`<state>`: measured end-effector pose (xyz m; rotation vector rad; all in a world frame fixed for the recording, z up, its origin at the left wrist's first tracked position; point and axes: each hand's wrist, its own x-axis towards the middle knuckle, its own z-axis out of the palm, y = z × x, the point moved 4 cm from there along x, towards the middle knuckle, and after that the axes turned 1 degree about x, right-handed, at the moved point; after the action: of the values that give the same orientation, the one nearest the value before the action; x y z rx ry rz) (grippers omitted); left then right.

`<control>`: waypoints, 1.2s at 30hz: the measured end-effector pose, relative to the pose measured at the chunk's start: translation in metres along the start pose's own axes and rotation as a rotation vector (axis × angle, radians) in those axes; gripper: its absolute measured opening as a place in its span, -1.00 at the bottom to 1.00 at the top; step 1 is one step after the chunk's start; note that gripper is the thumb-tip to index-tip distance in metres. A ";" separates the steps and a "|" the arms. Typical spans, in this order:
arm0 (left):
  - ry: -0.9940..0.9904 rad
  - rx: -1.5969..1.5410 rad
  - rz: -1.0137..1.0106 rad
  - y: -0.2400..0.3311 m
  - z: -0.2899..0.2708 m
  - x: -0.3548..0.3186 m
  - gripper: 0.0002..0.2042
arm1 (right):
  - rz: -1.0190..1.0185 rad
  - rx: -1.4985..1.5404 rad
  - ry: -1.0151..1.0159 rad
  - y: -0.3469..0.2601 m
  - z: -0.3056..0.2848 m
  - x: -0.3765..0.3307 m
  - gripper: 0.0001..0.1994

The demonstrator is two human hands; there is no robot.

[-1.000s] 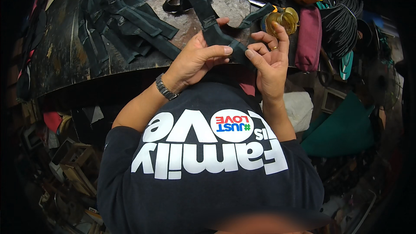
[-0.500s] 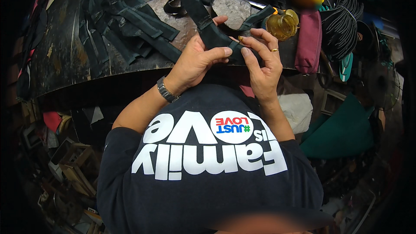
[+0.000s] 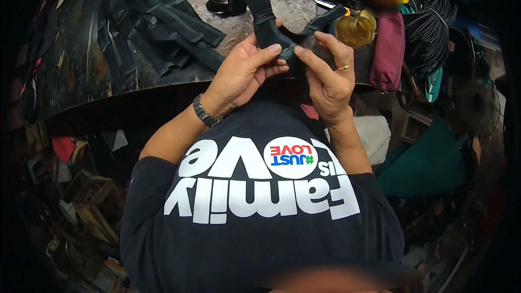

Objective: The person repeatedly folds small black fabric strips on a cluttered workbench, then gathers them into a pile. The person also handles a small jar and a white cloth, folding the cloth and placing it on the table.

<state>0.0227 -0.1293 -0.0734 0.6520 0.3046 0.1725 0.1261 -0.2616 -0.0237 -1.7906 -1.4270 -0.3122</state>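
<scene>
A black fabric strap (image 3: 266, 24) stretches from the tabletop down to both my hands, its near end turned to the right. My left hand (image 3: 241, 73) is closed on it, thumb on top and fingers curled beneath. At the turned end, one fingertip of my right hand (image 3: 332, 76) presses on the strap's edge. The other fingers of that hand are bent, and what lies behind the fingertip is hidden. A further dark band (image 3: 324, 20) curves up to the right from behind the strap.
Many black strips (image 3: 163, 27) lie heaped on the dark, curved table (image 3: 70, 70) at left. Right of my hands are a yellowish clear jar (image 3: 355, 30), a maroon pouch (image 3: 387, 54) and a bundle of black cords (image 3: 429, 30). Green material (image 3: 423, 165) lies lower right.
The strap has shifted and turned a little between my hands. My right fingertips have moved slightly left and up onto its end. My left hand has hardly moved.
</scene>
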 end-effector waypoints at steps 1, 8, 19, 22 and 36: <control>-0.003 -0.004 0.007 0.001 -0.002 -0.001 -0.48 | -0.010 -0.007 0.003 0.000 0.002 0.000 -0.58; 0.028 0.050 0.008 0.016 -0.003 -0.011 -0.50 | 0.140 0.439 -0.134 -0.004 0.011 0.003 -0.62; 0.324 0.855 0.592 0.188 -0.079 -0.085 -0.27 | 0.412 0.814 0.051 0.011 0.004 0.006 -0.26; 0.415 0.936 0.510 0.221 -0.120 -0.081 -0.41 | 0.471 0.670 0.000 0.020 0.011 0.014 -0.26; -0.003 0.941 0.183 0.055 -0.008 -0.027 -0.71 | 0.298 0.291 0.015 0.016 0.022 0.032 -0.25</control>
<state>-0.0083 -0.0887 -0.0393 1.6145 0.3167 0.1999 0.1447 -0.2242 -0.0251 -1.7217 -1.1091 0.0360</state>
